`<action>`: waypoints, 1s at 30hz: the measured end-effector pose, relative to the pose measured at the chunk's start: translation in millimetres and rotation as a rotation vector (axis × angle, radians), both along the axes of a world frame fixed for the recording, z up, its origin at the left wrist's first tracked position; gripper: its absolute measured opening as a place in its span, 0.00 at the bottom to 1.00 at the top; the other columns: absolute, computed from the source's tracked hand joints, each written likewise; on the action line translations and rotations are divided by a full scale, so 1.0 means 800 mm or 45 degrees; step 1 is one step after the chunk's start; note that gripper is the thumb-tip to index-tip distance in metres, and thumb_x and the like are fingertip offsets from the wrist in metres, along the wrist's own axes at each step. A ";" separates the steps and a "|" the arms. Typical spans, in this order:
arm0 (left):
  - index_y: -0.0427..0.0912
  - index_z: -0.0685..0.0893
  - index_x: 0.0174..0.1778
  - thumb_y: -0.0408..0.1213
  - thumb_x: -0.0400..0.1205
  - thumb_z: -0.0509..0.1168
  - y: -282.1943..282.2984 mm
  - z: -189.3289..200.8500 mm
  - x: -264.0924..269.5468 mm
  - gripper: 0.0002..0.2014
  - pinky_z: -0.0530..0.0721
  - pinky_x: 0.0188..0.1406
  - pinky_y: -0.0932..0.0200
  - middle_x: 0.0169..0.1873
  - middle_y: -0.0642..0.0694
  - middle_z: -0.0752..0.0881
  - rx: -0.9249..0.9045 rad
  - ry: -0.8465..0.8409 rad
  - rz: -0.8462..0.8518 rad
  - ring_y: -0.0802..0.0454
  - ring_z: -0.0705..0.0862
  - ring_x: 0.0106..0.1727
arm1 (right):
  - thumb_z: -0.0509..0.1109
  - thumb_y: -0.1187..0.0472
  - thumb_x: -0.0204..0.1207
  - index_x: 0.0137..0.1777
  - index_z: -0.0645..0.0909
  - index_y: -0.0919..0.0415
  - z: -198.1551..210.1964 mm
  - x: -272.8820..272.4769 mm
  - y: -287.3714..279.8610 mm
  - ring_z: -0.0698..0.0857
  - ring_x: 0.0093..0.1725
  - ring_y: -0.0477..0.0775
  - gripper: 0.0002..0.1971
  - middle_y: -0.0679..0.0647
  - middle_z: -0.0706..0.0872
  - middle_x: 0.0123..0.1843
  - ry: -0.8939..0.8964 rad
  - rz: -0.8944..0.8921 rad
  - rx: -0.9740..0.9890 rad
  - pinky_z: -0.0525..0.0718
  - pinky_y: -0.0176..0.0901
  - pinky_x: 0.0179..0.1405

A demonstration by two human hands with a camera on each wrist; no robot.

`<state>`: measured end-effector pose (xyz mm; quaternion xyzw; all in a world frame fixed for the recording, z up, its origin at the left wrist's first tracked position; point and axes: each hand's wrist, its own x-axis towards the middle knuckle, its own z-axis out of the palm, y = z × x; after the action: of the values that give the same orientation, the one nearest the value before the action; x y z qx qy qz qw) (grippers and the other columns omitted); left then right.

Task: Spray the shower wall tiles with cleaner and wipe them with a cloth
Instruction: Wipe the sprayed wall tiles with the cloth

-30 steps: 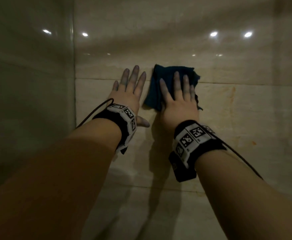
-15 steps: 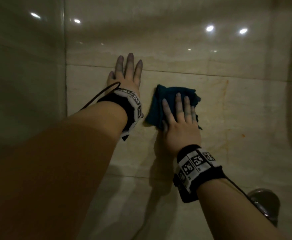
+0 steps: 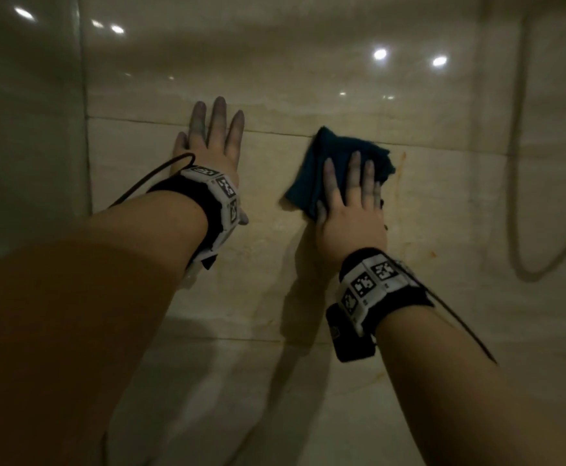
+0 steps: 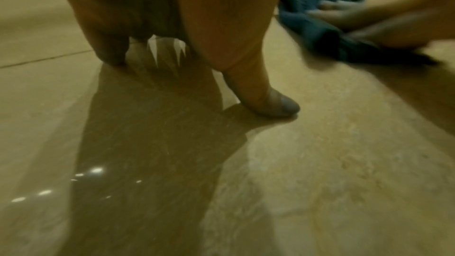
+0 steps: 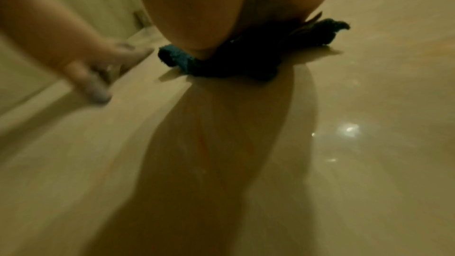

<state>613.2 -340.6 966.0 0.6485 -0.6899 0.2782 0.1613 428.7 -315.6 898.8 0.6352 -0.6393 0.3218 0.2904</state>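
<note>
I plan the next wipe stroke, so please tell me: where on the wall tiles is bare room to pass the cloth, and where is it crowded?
Bare tile lies between the left hand and the blue cloth, below both wrists, and rightward from the cloth to the hanging shower hose. It is crowded at the cloth, where the right hand presses it flat.

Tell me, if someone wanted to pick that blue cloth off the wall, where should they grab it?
Probably at the bunched upper right corner of the blue cloth, coming from the right. The right hand presses flat over its lower middle, pinning it to the tiled wall, while that crumpled edge lifts off the tile in the right wrist view and gives fingers something to pinch.
</note>
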 end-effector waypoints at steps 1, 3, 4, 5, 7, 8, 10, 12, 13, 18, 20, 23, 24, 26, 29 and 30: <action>0.42 0.22 0.77 0.65 0.55 0.78 0.000 0.000 0.000 0.77 0.47 0.81 0.39 0.78 0.39 0.24 0.000 0.000 0.004 0.35 0.30 0.82 | 0.44 0.49 0.86 0.81 0.30 0.49 -0.012 -0.002 0.002 0.33 0.83 0.59 0.30 0.57 0.31 0.83 -0.007 -0.007 0.026 0.34 0.51 0.81; 0.42 0.22 0.77 0.66 0.55 0.77 0.002 0.001 -0.002 0.77 0.47 0.81 0.38 0.78 0.39 0.24 0.006 0.001 0.006 0.35 0.30 0.81 | 0.42 0.49 0.86 0.77 0.24 0.47 -0.038 -0.008 0.009 0.30 0.82 0.58 0.30 0.55 0.26 0.82 -0.024 -0.014 0.124 0.31 0.50 0.79; 0.41 0.22 0.77 0.67 0.55 0.77 0.004 0.001 -0.002 0.77 0.46 0.81 0.38 0.78 0.38 0.24 0.011 0.000 0.007 0.35 0.30 0.81 | 0.41 0.48 0.86 0.74 0.21 0.46 -0.047 -0.012 0.012 0.29 0.81 0.57 0.30 0.53 0.23 0.80 -0.031 -0.013 0.176 0.30 0.49 0.78; 0.40 0.22 0.77 0.68 0.56 0.75 0.006 0.001 -0.003 0.77 0.46 0.81 0.37 0.79 0.37 0.24 0.014 -0.009 0.012 0.34 0.31 0.81 | 0.41 0.48 0.86 0.72 0.20 0.45 -0.053 -0.016 0.014 0.28 0.81 0.57 0.30 0.51 0.20 0.77 -0.028 -0.011 0.215 0.29 0.49 0.78; 0.38 0.23 0.78 0.72 0.57 0.71 0.012 -0.001 -0.007 0.75 0.43 0.81 0.37 0.79 0.35 0.26 0.001 -0.026 0.017 0.34 0.32 0.82 | 0.41 0.48 0.86 0.72 0.19 0.44 -0.055 -0.021 0.017 0.26 0.80 0.56 0.30 0.50 0.17 0.73 -0.015 -0.004 0.265 0.28 0.49 0.77; 0.37 0.24 0.78 0.74 0.58 0.69 0.016 -0.001 -0.010 0.74 0.42 0.81 0.37 0.79 0.35 0.26 -0.002 -0.024 0.009 0.35 0.31 0.82 | 0.41 0.48 0.86 0.73 0.20 0.44 -0.053 -0.021 0.019 0.26 0.80 0.56 0.30 0.50 0.17 0.73 -0.012 -0.003 0.289 0.28 0.49 0.77; 0.41 0.24 0.79 0.74 0.61 0.67 0.023 -0.001 -0.019 0.71 0.39 0.81 0.36 0.79 0.36 0.25 0.001 -0.031 -0.045 0.36 0.30 0.81 | 0.42 0.49 0.86 0.77 0.23 0.44 -0.046 -0.022 0.022 0.26 0.80 0.56 0.30 0.51 0.19 0.78 -0.008 -0.007 0.331 0.30 0.50 0.79; 0.46 0.23 0.78 0.72 0.63 0.67 0.025 0.001 -0.031 0.68 0.38 0.80 0.36 0.78 0.37 0.24 -0.031 -0.072 -0.118 0.37 0.30 0.82 | 0.43 0.49 0.86 0.79 0.27 0.45 -0.032 -0.027 0.023 0.27 0.81 0.57 0.30 0.53 0.23 0.81 0.000 -0.017 0.326 0.32 0.51 0.80; 0.47 0.24 0.79 0.72 0.64 0.66 0.025 0.002 -0.038 0.66 0.38 0.80 0.37 0.79 0.38 0.24 -0.055 -0.097 -0.143 0.37 0.30 0.82 | 0.43 0.49 0.86 0.80 0.28 0.45 -0.022 -0.032 0.023 0.29 0.81 0.57 0.30 0.54 0.25 0.82 0.005 -0.023 0.292 0.33 0.51 0.81; 0.50 0.27 0.80 0.66 0.75 0.60 0.024 0.020 -0.077 0.54 0.39 0.81 0.41 0.80 0.43 0.26 -0.143 -0.157 -0.209 0.40 0.31 0.83 | 0.44 0.49 0.86 0.81 0.31 0.46 0.038 -0.067 0.023 0.32 0.82 0.57 0.30 0.55 0.29 0.83 0.082 -0.019 0.157 0.33 0.50 0.81; 0.51 0.28 0.80 0.65 0.78 0.56 0.023 0.028 -0.091 0.49 0.39 0.82 0.42 0.80 0.44 0.26 -0.170 -0.177 -0.209 0.41 0.32 0.83 | 0.43 0.49 0.86 0.81 0.32 0.45 0.044 -0.077 0.022 0.32 0.83 0.56 0.29 0.54 0.29 0.83 0.127 0.000 0.140 0.33 0.49 0.81; 0.49 0.28 0.80 0.63 0.80 0.53 0.018 0.032 -0.109 0.46 0.39 0.82 0.44 0.80 0.44 0.27 -0.170 -0.194 -0.211 0.42 0.32 0.83 | 0.43 0.49 0.86 0.81 0.32 0.45 0.035 -0.082 0.015 0.32 0.83 0.55 0.29 0.54 0.30 0.83 0.125 0.025 0.057 0.32 0.49 0.80; 0.48 0.28 0.80 0.63 0.80 0.53 0.016 0.031 -0.112 0.46 0.39 0.82 0.44 0.80 0.44 0.27 -0.160 -0.179 -0.218 0.42 0.32 0.83 | 0.44 0.49 0.86 0.81 0.32 0.46 0.029 -0.083 0.013 0.32 0.83 0.56 0.29 0.54 0.30 0.83 0.110 0.027 0.033 0.32 0.49 0.80; 0.48 0.28 0.80 0.63 0.80 0.52 0.013 0.028 -0.116 0.46 0.39 0.82 0.45 0.80 0.45 0.26 -0.159 -0.150 -0.234 0.42 0.32 0.83 | 0.44 0.49 0.86 0.81 0.32 0.47 0.012 -0.087 0.011 0.33 0.83 0.58 0.29 0.56 0.31 0.83 0.095 0.023 0.019 0.32 0.49 0.79; 0.48 0.28 0.81 0.63 0.81 0.52 0.013 0.027 -0.115 0.46 0.40 0.82 0.46 0.81 0.45 0.27 -0.173 -0.141 -0.247 0.43 0.32 0.83 | 0.45 0.49 0.85 0.82 0.36 0.47 -0.018 -0.101 0.011 0.38 0.84 0.59 0.29 0.57 0.36 0.85 0.102 0.049 -0.022 0.34 0.50 0.79; 0.48 0.28 0.81 0.63 0.81 0.52 0.013 0.026 -0.115 0.45 0.40 0.82 0.46 0.81 0.45 0.27 -0.173 -0.138 -0.248 0.43 0.32 0.83 | 0.45 0.48 0.84 0.82 0.39 0.47 -0.028 -0.104 0.011 0.41 0.84 0.59 0.29 0.57 0.40 0.85 0.104 0.049 -0.055 0.37 0.51 0.79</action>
<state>521.5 -329.8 987.1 0.5500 -0.7370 0.3417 0.1937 345.3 -306.9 876.4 0.6536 -0.6075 0.3147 0.3237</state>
